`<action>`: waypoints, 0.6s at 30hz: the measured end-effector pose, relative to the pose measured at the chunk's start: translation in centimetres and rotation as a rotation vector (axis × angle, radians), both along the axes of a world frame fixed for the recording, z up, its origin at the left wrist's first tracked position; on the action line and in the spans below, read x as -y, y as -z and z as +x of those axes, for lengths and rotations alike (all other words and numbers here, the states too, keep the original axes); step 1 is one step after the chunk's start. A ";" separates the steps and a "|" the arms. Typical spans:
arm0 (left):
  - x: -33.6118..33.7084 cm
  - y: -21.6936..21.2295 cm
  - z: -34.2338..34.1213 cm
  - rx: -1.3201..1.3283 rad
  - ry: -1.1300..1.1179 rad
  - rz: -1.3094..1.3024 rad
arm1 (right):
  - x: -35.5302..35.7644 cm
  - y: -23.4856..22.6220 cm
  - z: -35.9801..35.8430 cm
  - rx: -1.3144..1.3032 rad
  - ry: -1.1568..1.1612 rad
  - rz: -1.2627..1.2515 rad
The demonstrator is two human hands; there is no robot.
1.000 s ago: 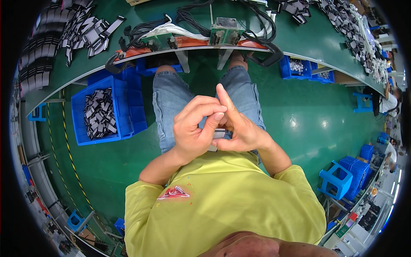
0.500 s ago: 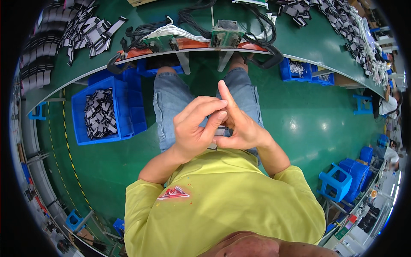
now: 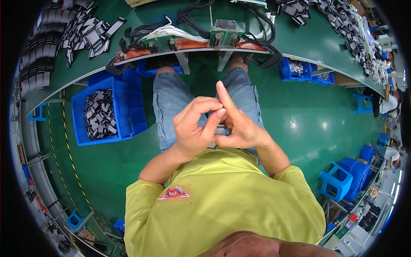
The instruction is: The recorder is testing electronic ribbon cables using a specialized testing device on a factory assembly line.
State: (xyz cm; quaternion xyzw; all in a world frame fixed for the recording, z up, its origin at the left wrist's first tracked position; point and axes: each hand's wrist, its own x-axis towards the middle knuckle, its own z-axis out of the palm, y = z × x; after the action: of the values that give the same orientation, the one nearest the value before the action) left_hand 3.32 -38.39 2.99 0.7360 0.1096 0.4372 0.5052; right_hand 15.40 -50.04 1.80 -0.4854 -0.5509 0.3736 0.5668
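My left hand and my right hand are pressed together over my lap, above my jeans. Between them sits a small dark grey flat part, mostly hidden by the fingers. The left fingers curl over it from the left, with the thumb and fingertips pinching near it. My right hand cups it from the right, and the right index finger sticks straight up.
A green workbench curves across the top with black cables, a small circuit fixture and rows of grey-black parts. A blue bin of such parts stands on the floor at left. Blue stools stand at right, and another person sits far right.
Both hands stay together over my lap. Only the fingers shift slightly around the small part.
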 end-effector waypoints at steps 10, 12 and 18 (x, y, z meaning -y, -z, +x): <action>-0.2 -1.1 0.1 -0.060 -0.128 0.143 | 0.2 -0.5 0.1 0.090 0.028 -0.067; -0.3 -1.2 0.0 -0.104 -0.131 0.121 | 0.0 -0.4 0.0 0.078 0.023 -0.014; -0.5 -1.3 0.0 -0.153 -0.087 0.014 | 0.4 -0.2 0.4 -0.031 -0.037 -0.124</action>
State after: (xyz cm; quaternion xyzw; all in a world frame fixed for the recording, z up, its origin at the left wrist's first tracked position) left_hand 3.30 -37.89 4.32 0.7654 0.1768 0.4021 0.4704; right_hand 15.76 -50.48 1.98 -0.5036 -0.5269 0.4248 0.5370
